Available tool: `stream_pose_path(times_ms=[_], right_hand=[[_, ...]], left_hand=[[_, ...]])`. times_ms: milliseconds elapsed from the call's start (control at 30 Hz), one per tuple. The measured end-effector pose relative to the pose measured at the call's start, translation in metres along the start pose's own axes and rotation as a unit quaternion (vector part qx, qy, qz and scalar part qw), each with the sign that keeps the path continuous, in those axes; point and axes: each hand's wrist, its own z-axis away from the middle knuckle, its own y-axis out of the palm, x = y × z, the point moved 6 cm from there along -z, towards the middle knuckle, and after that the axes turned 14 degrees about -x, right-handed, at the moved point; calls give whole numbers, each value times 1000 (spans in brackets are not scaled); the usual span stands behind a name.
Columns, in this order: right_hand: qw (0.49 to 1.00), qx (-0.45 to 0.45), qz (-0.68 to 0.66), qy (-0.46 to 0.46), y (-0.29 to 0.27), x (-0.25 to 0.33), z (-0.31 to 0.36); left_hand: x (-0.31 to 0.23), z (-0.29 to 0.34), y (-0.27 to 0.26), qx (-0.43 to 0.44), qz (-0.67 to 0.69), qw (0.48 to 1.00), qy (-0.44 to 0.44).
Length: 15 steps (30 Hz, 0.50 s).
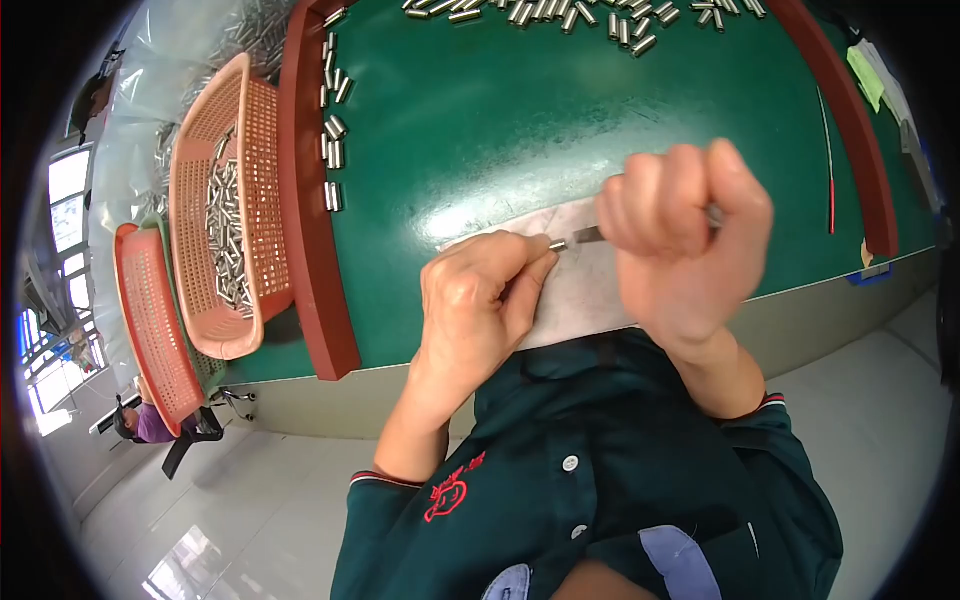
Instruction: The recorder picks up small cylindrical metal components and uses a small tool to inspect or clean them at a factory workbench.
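Between thumb and forefinger, my left hand [475, 295] pinches a small shiny metal cylinder [558, 245], one end pointing right. My right hand [690, 225], slightly blurred, is closed round a tool with a flat metal blade [589, 235]. Most of that tool is hidden in the fist, so its kind cannot be told. The blade tip sits just right of the cylinder's end, with a narrow gap seeming to part them. Both hands are above a pale cloth [590, 295] at the near edge of the green tabletop [480, 120].
Loose metal cylinders [567, 16] lie along the far side, with several more by the left red rail [312, 230]. Left of it stands a pink basket [262, 190] of metal pieces. A thin red-handled tool [831, 205] lies near the right rail [845, 110]. Someone [150, 423] sits far left.
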Motion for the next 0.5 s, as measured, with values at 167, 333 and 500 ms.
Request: stream_pose_path(times_ms=[167, 333, 500], right_hand=[[998, 12, 31, -54, -10, 15, 4], [995, 32, 59, -73, -18, 17, 10], [997, 29, 2, -77, -23, 18, 14]], left_hand=[[-7, 0, -3, -29, -39, 998, 29], [8, 9, -11, -64, 195, 960, -192], [1, -11, -12, 10, 607, 733, -307]])
